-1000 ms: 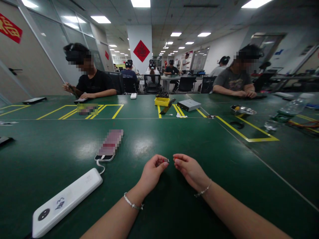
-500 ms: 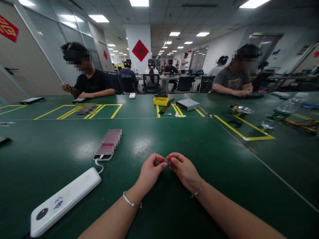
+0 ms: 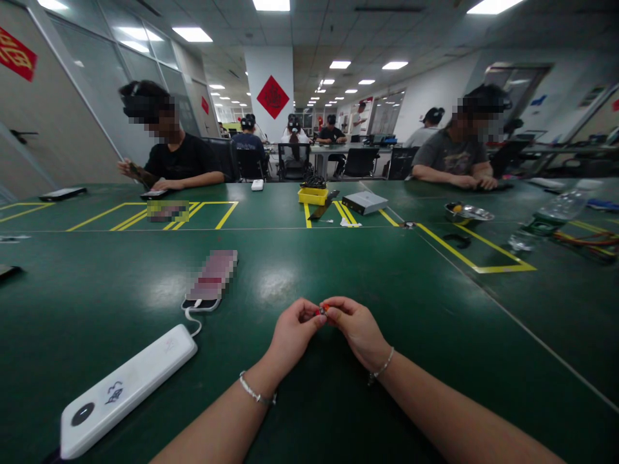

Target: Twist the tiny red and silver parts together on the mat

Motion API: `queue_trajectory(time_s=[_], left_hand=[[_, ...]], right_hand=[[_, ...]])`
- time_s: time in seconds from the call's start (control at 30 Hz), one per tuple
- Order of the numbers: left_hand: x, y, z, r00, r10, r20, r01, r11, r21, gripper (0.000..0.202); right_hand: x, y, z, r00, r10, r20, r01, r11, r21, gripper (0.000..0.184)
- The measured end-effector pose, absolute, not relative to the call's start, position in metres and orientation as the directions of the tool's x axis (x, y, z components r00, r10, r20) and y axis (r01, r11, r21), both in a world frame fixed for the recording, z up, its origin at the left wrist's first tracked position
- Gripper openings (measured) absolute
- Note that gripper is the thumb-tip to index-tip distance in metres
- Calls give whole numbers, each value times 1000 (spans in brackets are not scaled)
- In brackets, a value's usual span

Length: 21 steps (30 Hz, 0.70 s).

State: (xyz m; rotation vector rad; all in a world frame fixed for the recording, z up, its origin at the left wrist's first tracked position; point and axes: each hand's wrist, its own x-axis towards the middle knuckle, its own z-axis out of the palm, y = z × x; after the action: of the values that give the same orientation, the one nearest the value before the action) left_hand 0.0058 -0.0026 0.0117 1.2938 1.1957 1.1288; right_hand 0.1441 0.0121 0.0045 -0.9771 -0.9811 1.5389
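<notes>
My left hand (image 3: 294, 330) and my right hand (image 3: 356, 327) meet fingertip to fingertip just above the green table (image 3: 411, 296). Between the pinched fingers sits a tiny red and grey part (image 3: 322, 310); both hands grip it. Its exact shape is too small to make out. Each wrist wears a thin bracelet. A white power bank (image 3: 126, 386) lies to the left of my left forearm, joined by a short white cable to a phone (image 3: 211, 278) lying flat beyond it.
Yellow tape lines mark zones on the table. Farther back stand a yellow bin (image 3: 313, 194), a grey box (image 3: 365, 202), a metal dish (image 3: 469, 212) and a plastic bottle (image 3: 554, 216). Two people (image 3: 176, 154) sit across the table; others sit farther off.
My hands were apart a second ago, the left one holding the small part. They have come together and now both pinch it.
</notes>
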Motion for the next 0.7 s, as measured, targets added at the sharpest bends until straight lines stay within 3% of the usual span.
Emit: queue_trajectory(time_s=[0.1, 0.27, 0.47, 0.7], left_hand=[[4, -1, 11, 54, 999, 2, 5, -2, 1000, 13], [1, 0, 12, 60, 997, -47, -69, 51, 996, 14], [0, 0, 14, 72, 992, -107, -116, 115, 987, 14], [-3, 7, 14, 135, 973, -189, -153, 209, 966, 16]], right_hand=[[155, 38, 21, -95, 990, -100, -503, -135, -853, 17], [175, 82, 33, -85, 992, -93, -791, -124, -600, 7], [176, 89, 6, -190, 968, -165, -765, -251, -593, 4], [169, 83, 1, -271, 953, -131, -689, -288, -665, 9]])
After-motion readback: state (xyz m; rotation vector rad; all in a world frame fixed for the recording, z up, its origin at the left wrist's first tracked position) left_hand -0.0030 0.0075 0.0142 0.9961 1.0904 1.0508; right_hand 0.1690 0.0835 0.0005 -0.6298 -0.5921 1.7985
